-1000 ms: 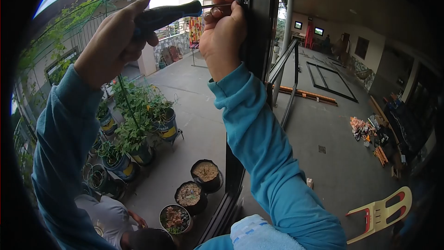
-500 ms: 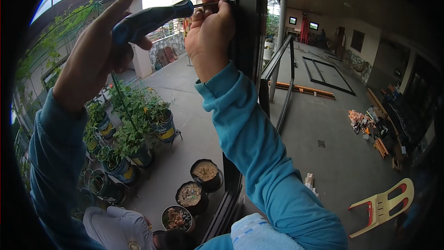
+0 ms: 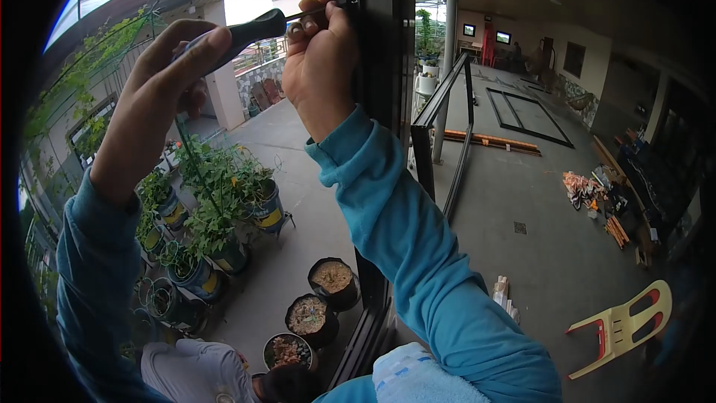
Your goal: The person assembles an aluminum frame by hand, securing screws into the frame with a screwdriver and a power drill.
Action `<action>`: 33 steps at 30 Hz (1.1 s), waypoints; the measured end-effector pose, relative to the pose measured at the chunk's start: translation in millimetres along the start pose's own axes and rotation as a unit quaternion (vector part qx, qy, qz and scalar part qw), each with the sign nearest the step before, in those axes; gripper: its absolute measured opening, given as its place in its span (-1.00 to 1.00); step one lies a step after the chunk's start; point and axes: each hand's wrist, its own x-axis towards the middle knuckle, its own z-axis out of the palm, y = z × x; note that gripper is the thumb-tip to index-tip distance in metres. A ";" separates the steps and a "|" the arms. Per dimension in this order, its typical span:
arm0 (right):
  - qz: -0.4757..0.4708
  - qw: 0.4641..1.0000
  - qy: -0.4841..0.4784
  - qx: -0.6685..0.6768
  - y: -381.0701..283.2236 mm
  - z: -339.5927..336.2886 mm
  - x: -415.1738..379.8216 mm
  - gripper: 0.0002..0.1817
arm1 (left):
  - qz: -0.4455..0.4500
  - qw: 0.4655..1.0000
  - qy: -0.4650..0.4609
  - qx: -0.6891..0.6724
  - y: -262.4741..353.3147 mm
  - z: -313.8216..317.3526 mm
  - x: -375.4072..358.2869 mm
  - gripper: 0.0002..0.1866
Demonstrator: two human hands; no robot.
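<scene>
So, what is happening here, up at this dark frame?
A person in blue sleeves works a screwdriver against the upright black frame. The left hand grips the dark handle, and the right hand pinches the metal shaft near its tip at the frame. Below stand potted plants, and another person crouches beside them.

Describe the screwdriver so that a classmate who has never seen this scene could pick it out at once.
Start at the tall dark metal frame rising up the middle of the view. At its upper left edge, the right hand pinches a thin metal shaft against it. Follow the shaft left to the screwdriver, whose dark handle sits in the left hand; nothing else there is a handled tool.
</scene>
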 end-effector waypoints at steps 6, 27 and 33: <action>0.003 0.999 0.006 -0.054 -2.9 -2.0 -0.5 -0.85 | -0.107 0.981 -0.093 -0.128 5.7 -12.2 -8.0 -0.55; 0.008 0.999 -0.037 0.024 -3.9 -12.3 0.2 -0.85 | 0.398 0.890 0.112 0.192 -10.6 16.7 -1.4 -0.56; 0.000 1.000 -0.004 -0.006 -4.3 -8.6 -1.4 -0.91 | -0.131 0.963 -0.142 -0.187 1.2 -3.7 -9.0 -0.47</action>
